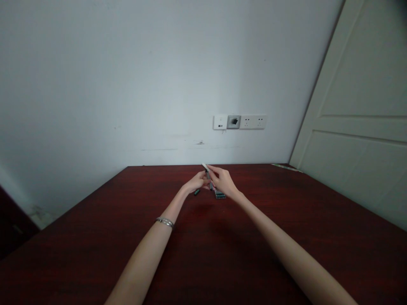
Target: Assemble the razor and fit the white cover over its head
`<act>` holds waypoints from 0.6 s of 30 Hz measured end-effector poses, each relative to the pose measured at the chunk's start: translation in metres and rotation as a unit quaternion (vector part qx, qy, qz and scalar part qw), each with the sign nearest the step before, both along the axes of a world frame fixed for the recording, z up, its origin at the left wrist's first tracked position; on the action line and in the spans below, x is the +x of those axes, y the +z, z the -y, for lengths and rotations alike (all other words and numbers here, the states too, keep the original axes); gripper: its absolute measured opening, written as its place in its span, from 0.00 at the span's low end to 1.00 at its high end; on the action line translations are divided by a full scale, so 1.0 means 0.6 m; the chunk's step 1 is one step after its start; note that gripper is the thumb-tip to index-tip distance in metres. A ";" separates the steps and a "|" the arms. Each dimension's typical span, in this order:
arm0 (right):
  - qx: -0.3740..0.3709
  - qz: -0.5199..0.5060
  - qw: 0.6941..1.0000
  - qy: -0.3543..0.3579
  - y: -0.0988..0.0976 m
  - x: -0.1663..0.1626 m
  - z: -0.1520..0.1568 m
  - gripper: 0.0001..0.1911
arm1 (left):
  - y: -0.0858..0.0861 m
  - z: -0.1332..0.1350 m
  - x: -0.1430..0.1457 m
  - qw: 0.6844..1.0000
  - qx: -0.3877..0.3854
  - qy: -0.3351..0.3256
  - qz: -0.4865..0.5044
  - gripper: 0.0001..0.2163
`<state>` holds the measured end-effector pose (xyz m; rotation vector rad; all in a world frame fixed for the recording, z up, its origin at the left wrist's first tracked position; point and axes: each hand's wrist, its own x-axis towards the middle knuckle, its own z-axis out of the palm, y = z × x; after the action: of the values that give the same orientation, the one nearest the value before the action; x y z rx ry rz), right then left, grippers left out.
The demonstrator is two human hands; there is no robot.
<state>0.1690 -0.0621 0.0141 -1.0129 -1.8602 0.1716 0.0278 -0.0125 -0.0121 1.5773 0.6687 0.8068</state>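
Note:
Both arms reach out over a dark red wooden table [95, 237]. My left hand [197, 183] and my right hand [224, 181] meet above its far middle, fingers closed on a thin pen [207, 173] with a pale tip that points up and away. A small dark cap [197, 192] lies on the table just below my left hand. A small greenish box [220, 195] lies under my right hand. A silver bracelet [165, 221] circles my left wrist.
A white wall stands behind the table with a row of sockets [239, 122]. A pale door [359, 118] closes the right side. A thin greenish strip [286, 167] lies at the table's far right corner.

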 end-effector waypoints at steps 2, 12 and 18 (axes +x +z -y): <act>0.000 -0.008 1.000 -0.002 0.006 0.005 0.000 0.19 | 0.000 -0.002 -0.001 1.000 0.019 0.020 -0.015 0.10; 0.031 -0.046 0.997 -0.057 0.012 0.033 -0.016 0.20 | -0.015 -0.031 -0.010 0.969 0.145 0.176 -0.098 0.10; 0.064 0.023 0.997 -0.034 -0.001 0.026 -0.018 0.20 | -0.017 -0.031 -0.014 0.942 0.225 0.209 -0.135 0.11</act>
<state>0.1848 -0.0515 0.0138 -0.9966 -1.8518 -0.0114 0.0193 0.0062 -0.0223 2.0174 1.1015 1.1233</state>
